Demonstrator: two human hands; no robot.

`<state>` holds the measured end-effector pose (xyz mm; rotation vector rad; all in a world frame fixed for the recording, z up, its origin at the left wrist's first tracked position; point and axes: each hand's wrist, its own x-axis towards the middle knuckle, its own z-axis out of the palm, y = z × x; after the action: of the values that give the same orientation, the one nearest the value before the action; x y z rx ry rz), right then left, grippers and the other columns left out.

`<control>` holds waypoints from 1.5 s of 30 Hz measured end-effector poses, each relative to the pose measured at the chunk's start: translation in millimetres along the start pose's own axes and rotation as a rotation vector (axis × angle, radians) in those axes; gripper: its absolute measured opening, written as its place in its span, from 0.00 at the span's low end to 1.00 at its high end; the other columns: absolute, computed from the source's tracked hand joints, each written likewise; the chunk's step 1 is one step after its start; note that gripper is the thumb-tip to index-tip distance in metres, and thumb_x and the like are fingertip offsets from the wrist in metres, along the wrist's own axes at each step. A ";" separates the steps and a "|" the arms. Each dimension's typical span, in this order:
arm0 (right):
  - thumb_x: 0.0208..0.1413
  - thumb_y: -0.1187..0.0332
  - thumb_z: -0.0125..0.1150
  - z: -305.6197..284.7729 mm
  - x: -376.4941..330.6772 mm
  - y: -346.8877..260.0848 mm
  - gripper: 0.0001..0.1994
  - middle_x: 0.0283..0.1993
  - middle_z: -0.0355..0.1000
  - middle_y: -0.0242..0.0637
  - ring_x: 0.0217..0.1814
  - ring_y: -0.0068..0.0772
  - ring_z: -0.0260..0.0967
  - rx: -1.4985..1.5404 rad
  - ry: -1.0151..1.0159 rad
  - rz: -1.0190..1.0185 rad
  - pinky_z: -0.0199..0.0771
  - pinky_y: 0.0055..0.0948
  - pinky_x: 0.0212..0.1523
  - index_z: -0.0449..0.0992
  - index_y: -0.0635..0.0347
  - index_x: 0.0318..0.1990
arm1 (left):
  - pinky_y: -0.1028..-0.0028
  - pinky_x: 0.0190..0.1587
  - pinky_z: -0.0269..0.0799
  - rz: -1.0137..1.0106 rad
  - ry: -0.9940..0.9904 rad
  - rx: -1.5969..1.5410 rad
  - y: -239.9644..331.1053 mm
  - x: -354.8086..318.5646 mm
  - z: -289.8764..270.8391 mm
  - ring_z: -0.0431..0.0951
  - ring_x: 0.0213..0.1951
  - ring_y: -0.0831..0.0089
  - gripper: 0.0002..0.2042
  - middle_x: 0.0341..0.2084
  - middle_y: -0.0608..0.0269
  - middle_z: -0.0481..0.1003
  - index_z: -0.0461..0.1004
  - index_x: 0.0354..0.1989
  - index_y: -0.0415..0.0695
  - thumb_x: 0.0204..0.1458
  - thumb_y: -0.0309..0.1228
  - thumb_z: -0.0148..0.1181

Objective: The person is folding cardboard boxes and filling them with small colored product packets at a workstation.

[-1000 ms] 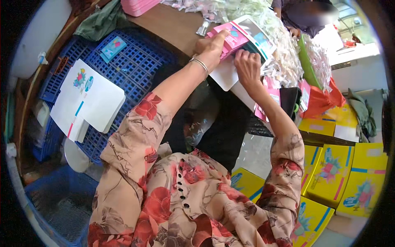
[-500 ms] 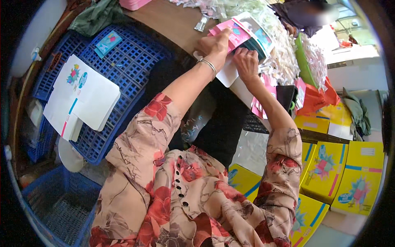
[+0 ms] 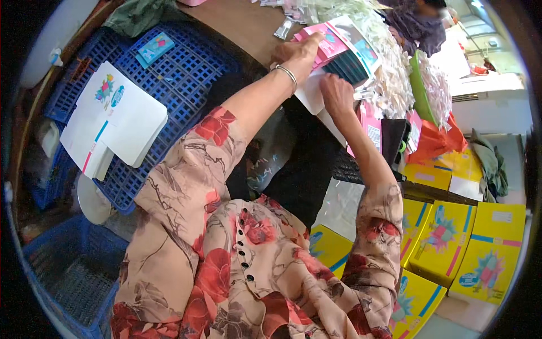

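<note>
A white carton [image 3: 345, 27] stands on the table's edge, with pink packets [image 3: 326, 46] at its left and a row of teal packets [image 3: 345, 66] at its right. My left hand [image 3: 298, 57], with a bangle on the wrist, is closed around the pink packets from the left. Just below the teal packets is my right hand [image 3: 337, 93], its fingers curled in; anything inside them is hidden. A white flap [image 3: 310, 95] shows between my hands.
Clear-wrapped small pieces [image 3: 389, 73] heap beyond the carton, beside a green basin [image 3: 419, 90]. Flat white cartons [image 3: 116, 121] and a teal packet [image 3: 155, 50] lie on a blue crate [image 3: 189, 62] at left. Yellow boxes [image 3: 443, 237] stand at right. Another person [image 3: 415, 22] sits opposite.
My right hand has drawn slightly down from the teal packets, its fingers curling in, and more of their row shows. My left hand keeps its hold on the pink packets.
</note>
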<state>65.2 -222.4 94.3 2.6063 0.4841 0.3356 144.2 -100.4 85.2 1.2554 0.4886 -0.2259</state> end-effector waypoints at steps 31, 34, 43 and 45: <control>0.49 0.72 0.54 31.8 18.4 6.1 0.05 0.21 0.74 0.43 0.23 0.38 0.77 -0.026 0.076 0.109 0.77 0.32 0.20 0.74 0.61 0.26 | 0.70 0.36 0.74 0.053 0.071 -0.180 15.2 -41.1 -2.8 0.77 0.31 0.69 0.25 0.33 0.53 0.78 0.78 0.33 0.29 0.38 0.44 0.72; 0.49 0.71 0.54 27.5 22.9 4.1 0.05 0.21 0.74 0.44 0.22 0.37 0.76 0.044 0.036 -0.013 0.77 0.32 0.19 0.74 0.62 0.26 | 0.67 0.38 0.73 0.109 0.129 -0.354 4.3 -27.5 2.1 0.78 0.31 0.66 0.27 0.29 0.51 0.79 0.78 0.29 0.29 0.35 0.46 0.73; 0.51 0.70 0.53 21.6 8.4 7.2 0.05 0.24 0.74 0.43 0.23 0.39 0.76 0.010 0.082 0.079 0.77 0.34 0.20 0.72 0.64 0.29 | 0.52 0.69 0.40 0.014 0.020 -0.095 -3.8 -19.7 1.4 0.40 0.67 0.36 0.56 0.65 0.29 0.42 0.48 0.61 0.24 0.31 0.53 0.73; 0.52 0.70 0.51 -7.3 3.0 -6.1 0.05 0.25 0.73 0.42 0.26 0.40 0.76 0.051 0.147 0.023 0.75 0.34 0.21 0.72 0.61 0.30 | 0.52 0.69 0.40 -0.007 0.104 -0.114 -2.5 -16.5 -5.9 0.40 0.67 0.37 0.58 0.65 0.30 0.41 0.46 0.62 0.26 0.31 0.55 0.72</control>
<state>63.9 -213.3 98.1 2.6503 0.5193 0.5324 127.4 -97.3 89.5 1.1578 0.5875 -0.1377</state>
